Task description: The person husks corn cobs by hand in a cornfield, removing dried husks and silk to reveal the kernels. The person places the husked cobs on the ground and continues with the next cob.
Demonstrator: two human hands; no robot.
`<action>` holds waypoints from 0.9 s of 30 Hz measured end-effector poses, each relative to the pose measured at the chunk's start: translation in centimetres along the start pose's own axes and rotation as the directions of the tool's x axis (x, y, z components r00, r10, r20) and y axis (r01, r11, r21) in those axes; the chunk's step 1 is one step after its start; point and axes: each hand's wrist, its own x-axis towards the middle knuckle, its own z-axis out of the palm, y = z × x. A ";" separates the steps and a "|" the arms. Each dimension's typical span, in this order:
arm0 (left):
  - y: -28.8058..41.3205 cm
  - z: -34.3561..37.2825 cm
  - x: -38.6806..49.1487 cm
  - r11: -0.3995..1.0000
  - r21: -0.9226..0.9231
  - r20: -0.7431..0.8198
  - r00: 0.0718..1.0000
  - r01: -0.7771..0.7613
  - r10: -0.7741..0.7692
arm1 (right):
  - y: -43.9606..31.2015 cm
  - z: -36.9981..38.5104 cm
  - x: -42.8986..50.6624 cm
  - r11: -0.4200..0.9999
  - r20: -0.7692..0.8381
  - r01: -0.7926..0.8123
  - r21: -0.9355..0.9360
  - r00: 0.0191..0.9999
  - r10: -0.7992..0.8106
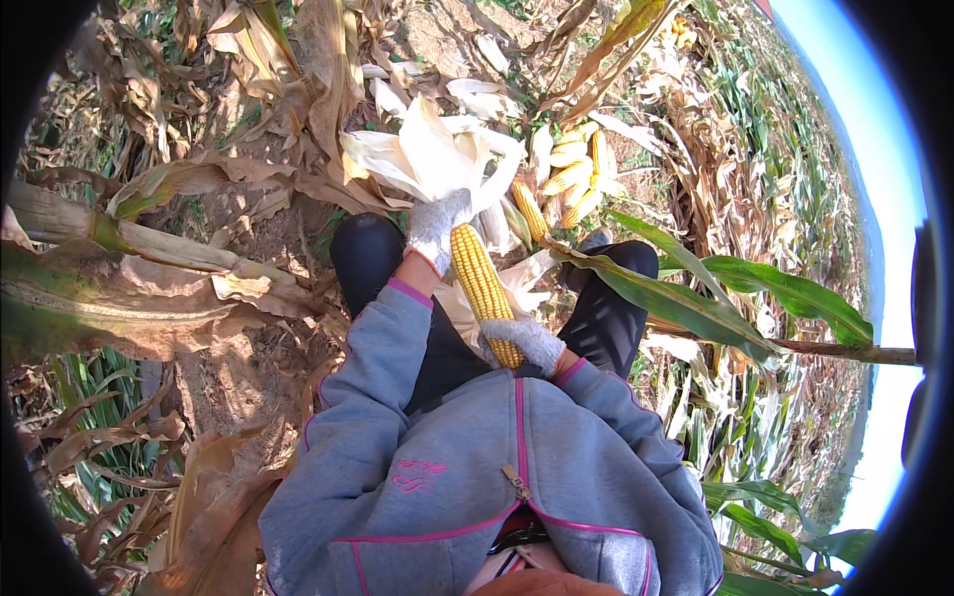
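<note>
A bare yellow corn ear (481, 283) slants in front of my jacket, its kernels showing along its length. My right hand (525, 341), in a grey-white knit glove, is wrapped around the end nearest my body. At the far end, my gloved left hand (440, 227) grips the base of pale dry husks (440, 153), which fan out beyond the fingers. Whether the husks are still joined to the ear is hidden by the left hand. More husk leaves (525, 279) lie beneath the ear between my knees.
Several husked ears (574, 175) are piled on the ground beyond my right knee, with another ear (529, 212) beside them. A green-leaved corn stalk (686, 309) reaches in from the right. At left a thick dry stalk (164, 246) crosses toward me. Loose husks (484, 97) litter the soil ahead.
</note>
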 end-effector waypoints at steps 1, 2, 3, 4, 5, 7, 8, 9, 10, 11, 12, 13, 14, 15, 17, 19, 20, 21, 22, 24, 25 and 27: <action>-0.2 0.0 0.4 0.999 0.035 -0.002 0.999 -0.035 0.035 | -0.1 -0.4 0.3 0.999 0.031 0.040 0.013 0.999 -0.040; -0.4 0.0 0.8 0.996 0.073 -0.009 0.999 -0.051 0.051 | -0.2 -0.8 0.7 0.989 0.060 0.139 0.048 0.988 -0.142; -0.7 0.0 1.3 0.994 0.099 -0.013 0.998 -0.055 0.056 | -0.3 -1.5 0.7 0.990 0.058 0.077 0.114 0.995 -0.084; -0.9 0.2 1.9 0.991 0.134 -0.022 0.999 -0.025 0.028 | -0.4 -2.0 0.8 0.981 0.079 0.050 0.189 0.995 -0.066; -0.9 0.3 2.5 0.986 0.166 0.029 0.999 -0.030 0.026 | -0.6 -2.6 0.9 0.960 0.129 0.037 0.277 0.989 -0.075; -0.7 0.9 3.6 0.969 0.246 0.116 0.993 -0.026 -0.003 | -1.1 -3.6 1.5 0.934 0.083 0.087 0.345 0.989 -0.123; -0.5 1.5 4.3 0.778 0.575 0.337 0.940 -0.253 0.057 | -1.4 -4.1 1.7 0.930 0.080 0.056 0.364 0.993 -0.091; -0.2 2.0 4.8 0.583 0.681 0.492 0.867 -0.443 0.085 | -1.7 -4.7 1.9 0.920 0.065 0.068 0.386 0.993 -0.101; -0.2 2.9 5.5 0.574 0.697 0.498 0.866 -0.429 0.043 | -2.1 -5.4 2.1 0.929 0.067 0.151 0.337 0.981 -0.183; 0.1 3.9 6.3 0.649 0.668 0.511 0.858 -0.363 -0.045 | -2.4 -5.9 2.4 0.941 -0.049 0.175 0.288 0.985 -0.168; 0.1 5.0 6.9 0.790 0.586 0.488 0.856 -0.180 -0.167 | -2.8 -6.6 2.6 0.955 -0.108 0.185 0.233 0.981 -0.164; 0.2 5.7 7.1 0.749 0.660 0.372 0.890 -0.054 -0.264 | -3.2 -7.1 2.9 0.980 -0.189 0.129 0.153 0.977 -0.099; -0.2 6.3 7.0 0.745 0.666 0.379 0.874 -0.030 -0.304 | -3.3 -7.5 3.0 0.971 -0.234 0.182 0.152 0.961 -0.144; -0.5 6.9 7.0 0.786 0.616 0.437 0.851 -0.047 -0.291 | -3.5 -7.7 3.3 0.982 -0.273 0.161 0.095 0.953 -0.130; -1.9 7.4 6.1 0.854 0.498 0.358 0.860 0.152 -0.363 | -3.7 -7.8 3.9 0.978 -0.336 0.206 -0.020 0.920 -0.201; -3.3 7.6 5.4 0.849 0.518 0.341 0.886 0.101 -0.314 | -4.0 -7.4 4.5 0.935 -0.261 0.314 -0.167 0.900 -0.349; -3.3 7.5 5.4 0.815 0.580 0.348 0.903 0.003 -0.251 | -4.5 -7.5 4.9 0.890 -0.335 0.306 -0.339 0.844 -0.418; -3.3 7.4 5.3 0.815 0.575 0.312 0.904 0.067 -0.294 | -5.1 -7.5 5.6 0.829 -0.366 0.258 -0.496 0.804 -0.469; -3.0 7.1 5.2 0.838 0.546 0.395 0.880 0.006 -0.264 | -5.9 -8.0 5.5 0.885 -0.466 0.217 -0.413 0.784 -0.410; -2.2 6.9 4.9 0.784 0.609 0.469 0.852 -0.119 -0.235 | -7.9 -8.9 6.0 0.856 -0.547 0.382 -0.348 0.659 -0.516; -1.8 6.9 4.8 0.750 0.641 0.471 0.855 -0.162 -0.218 | -8.8 -9.1 6.3 0.797 -0.580 0.472 -0.377 0.550 -0.601; -1.4 7.1 4.4 0.685 0.650 0.527 0.845 -0.328 -0.095 | -10.5 -9.5 6.9 0.736 -0.529 0.508 -0.446 0.514 -0.675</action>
